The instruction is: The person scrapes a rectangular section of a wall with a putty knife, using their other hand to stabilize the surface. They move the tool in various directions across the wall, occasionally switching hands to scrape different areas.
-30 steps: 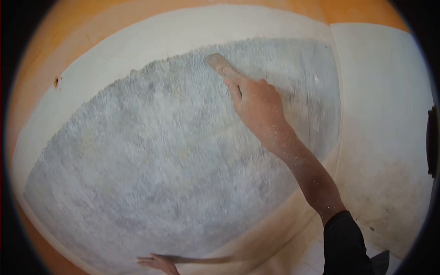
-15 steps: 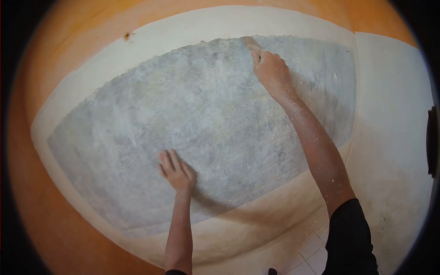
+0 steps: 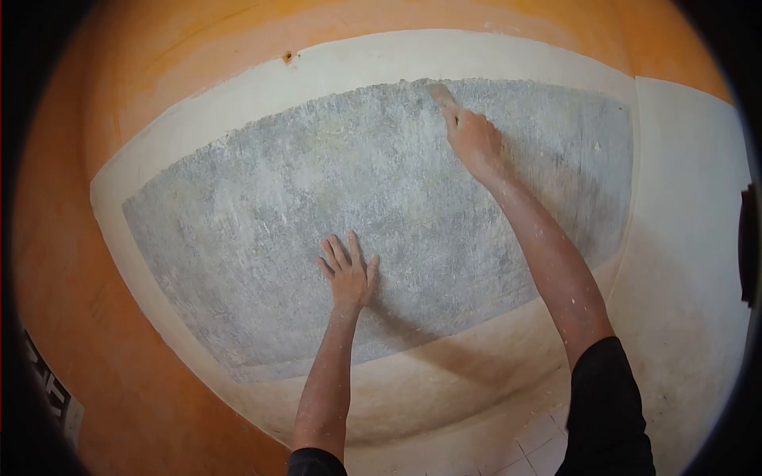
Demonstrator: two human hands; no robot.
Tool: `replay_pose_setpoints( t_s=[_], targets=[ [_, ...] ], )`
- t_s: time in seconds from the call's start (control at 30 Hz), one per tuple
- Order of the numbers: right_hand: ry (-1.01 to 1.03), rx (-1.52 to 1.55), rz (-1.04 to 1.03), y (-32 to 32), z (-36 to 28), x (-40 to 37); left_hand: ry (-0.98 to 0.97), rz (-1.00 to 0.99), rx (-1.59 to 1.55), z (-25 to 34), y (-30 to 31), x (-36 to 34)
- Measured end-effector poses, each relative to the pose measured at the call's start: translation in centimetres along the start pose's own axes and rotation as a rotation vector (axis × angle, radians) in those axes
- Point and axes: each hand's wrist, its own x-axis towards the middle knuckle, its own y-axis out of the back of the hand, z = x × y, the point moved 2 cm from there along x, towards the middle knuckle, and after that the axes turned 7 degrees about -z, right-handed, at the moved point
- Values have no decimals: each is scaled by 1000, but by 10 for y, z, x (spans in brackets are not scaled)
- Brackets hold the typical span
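Note:
A scraper [image 3: 442, 97] is gripped in my right hand [image 3: 476, 144], its blade at the upper edge of a rough grey patch [image 3: 262, 222] on the wall. The fingers wrap round the handle and hide most of it. Lower and to the left, my left hand [image 3: 349, 274] lies flat on the grey patch with its fingers spread, holding nothing. White flecks dot my right forearm.
A smooth off-white border [image 3: 373, 62] surrounds the grey patch, with orange wall [image 3: 198, 32] beyond it. A white wall section [image 3: 690, 206] adjoins on the right. Floor tiles [image 3: 536, 448] show at the bottom. A dark object [image 3: 748, 246] stands at the right edge.
The view has shifted, so the wall patch sits further right. My left hand's fingers have spread wider. The scraper remains in my right hand near the patch's upper edge.

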Motion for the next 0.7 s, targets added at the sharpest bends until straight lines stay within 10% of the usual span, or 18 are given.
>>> replay_pose_setpoints(
  t_s=[0.7],
  targets=[
    [32,47,55,-10,-40,-2,-25,16,26,0,-12,6]
  ],
)
